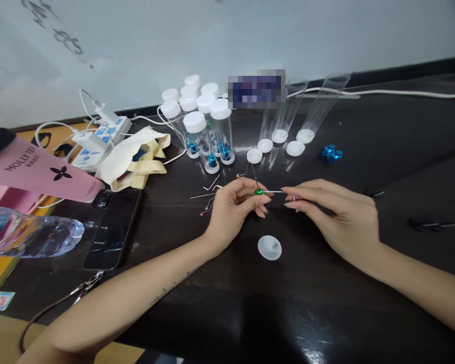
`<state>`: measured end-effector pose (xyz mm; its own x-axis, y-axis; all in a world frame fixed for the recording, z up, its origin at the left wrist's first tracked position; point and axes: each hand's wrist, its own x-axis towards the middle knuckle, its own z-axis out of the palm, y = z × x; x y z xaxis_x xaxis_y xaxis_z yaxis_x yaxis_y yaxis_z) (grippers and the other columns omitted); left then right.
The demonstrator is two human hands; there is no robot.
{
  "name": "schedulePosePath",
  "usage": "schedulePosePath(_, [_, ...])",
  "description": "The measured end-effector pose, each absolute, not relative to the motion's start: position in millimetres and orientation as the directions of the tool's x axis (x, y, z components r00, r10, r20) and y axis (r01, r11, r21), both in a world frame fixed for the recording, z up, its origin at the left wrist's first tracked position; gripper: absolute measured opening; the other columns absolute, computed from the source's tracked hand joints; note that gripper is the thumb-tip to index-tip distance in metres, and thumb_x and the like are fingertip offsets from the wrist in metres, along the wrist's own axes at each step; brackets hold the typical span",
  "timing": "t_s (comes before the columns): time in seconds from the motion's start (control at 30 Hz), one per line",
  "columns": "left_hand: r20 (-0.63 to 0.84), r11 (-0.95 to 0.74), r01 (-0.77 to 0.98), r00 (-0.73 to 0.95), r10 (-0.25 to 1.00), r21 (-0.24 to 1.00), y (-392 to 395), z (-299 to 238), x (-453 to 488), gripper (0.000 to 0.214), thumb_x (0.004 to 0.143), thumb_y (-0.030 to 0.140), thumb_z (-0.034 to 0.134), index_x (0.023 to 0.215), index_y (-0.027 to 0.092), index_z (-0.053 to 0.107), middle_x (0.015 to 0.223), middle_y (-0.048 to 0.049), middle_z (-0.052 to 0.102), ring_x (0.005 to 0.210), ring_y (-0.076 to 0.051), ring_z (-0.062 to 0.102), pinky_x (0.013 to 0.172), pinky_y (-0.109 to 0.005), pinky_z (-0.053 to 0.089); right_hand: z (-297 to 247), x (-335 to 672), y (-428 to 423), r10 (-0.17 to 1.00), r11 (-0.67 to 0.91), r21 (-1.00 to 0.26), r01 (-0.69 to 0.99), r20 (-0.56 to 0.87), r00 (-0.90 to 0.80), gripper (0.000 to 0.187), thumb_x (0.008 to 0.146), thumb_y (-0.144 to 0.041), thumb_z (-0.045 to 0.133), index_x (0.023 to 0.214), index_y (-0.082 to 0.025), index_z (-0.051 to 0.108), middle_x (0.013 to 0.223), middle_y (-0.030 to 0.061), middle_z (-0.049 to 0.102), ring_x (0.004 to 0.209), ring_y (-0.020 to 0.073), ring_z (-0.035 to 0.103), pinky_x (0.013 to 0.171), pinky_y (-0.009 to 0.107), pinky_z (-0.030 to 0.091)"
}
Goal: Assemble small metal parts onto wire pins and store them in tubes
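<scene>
My left hand (237, 207) pinches a small green metal part (259, 192) between thumb and fingers. A thin dark wire stands up from that part and bends over at its top. My right hand (329, 217) is closed on a thin silver hex key (273, 191), whose far end meets the green part. Below the hands lies a round white cap (269, 247). Beside my left hand are a bent L-shaped key (211, 182) and several thin wire pieces (208, 206). A cluster of blue metal parts (331, 153) lies beyond my right hand.
Several clear tubes with white caps (195, 123) stand at the back, blue parts inside. Open clear tubes (320, 108) and white caps (296, 148) are to their right. At left are a phone (114, 230), a water bottle (34, 235), a pink cup (41, 167) and a power strip (98, 141).
</scene>
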<state>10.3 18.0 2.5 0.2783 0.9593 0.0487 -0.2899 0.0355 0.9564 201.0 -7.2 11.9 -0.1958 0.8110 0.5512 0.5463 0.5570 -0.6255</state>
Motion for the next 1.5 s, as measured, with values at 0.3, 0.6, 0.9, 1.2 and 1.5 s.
schedulePosePath(0.3, [0.046,0.02,-0.231,0.277,0.96,0.973,19.6,0.8,8.8,0.015,0.075,0.025,0.075,0.078,0.015,0.064,0.085,-0.0037,0.071,0.06,-0.009,0.06,0.059,-0.024,0.053,10.7,203.8,-6.9,0.809,0.567,-0.622,0.541,0.545,-0.221,0.022,0.092,-0.018,0.061,0.106,-0.027,0.074,0.091,0.0018,0.072,0.072,0.0164,0.069,0.064,0.03,0.058])
schedulePosePath(0.6, [0.032,0.015,-0.149,0.305,0.952,0.989,19.3,0.7,7.9,0.012,0.077,0.025,0.073,0.084,0.015,0.069,0.084,-0.0043,0.07,0.061,-0.01,0.06,0.059,-0.024,0.052,10.8,203.6,-5.4,0.857,0.51,-0.691,0.512,0.461,-0.231,0.014,0.092,-0.018,0.06,0.094,-0.021,0.074,0.07,-0.0008,0.067,0.058,0.0116,0.064,0.057,0.025,0.053])
schedulePosePath(0.9, [0.018,0.01,-0.085,0.317,0.948,0.996,15.9,4.2,9.0,0.011,0.079,0.025,0.071,0.083,0.015,0.069,0.068,-0.0012,0.065,0.056,-0.01,0.058,0.057,-0.023,0.051,7.1,204.4,-5.1,0.89,0.452,-0.743,0.494,0.409,-0.201,0.016,0.093,-0.018,0.059,0.103,-0.021,0.072,0.073,-0.0019,0.069,0.056,0.0102,0.064,0.057,0.024,0.054])
schedulePosePath(1.2, [0.031,0.006,-0.12,0.303,0.952,0.993,14.2,6.0,9.9,0.011,0.081,0.023,0.07,0.083,0.013,0.068,0.067,-0.0008,0.064,0.055,-0.009,0.058,0.057,-0.022,0.05,9.1,203.2,-3.5,0.806,0.578,-0.562,0.592,0.509,-0.304,0.016,0.091,-0.015,0.061,0.103,-0.02,0.072,0.096,0.0053,0.067,0.083,0.0175,0.066,0.073,0.03,0.054])
schedulePosePath(1.5, [0.041,0.003,-0.126,0.346,0.937,0.992,15.6,3.3,9.0,0.012,0.079,0.024,0.072,0.082,0.013,0.068,0.072,-0.0018,0.066,0.056,-0.009,0.059,0.057,-0.023,0.05,5.1,207.3,-6.3,0.724,0.665,-0.47,0.581,0.598,-0.344,0.026,0.092,-0.005,0.056,0.106,-0.022,0.071,0.102,0.0042,0.068,0.089,0.0168,0.067,0.077,0.029,0.055])
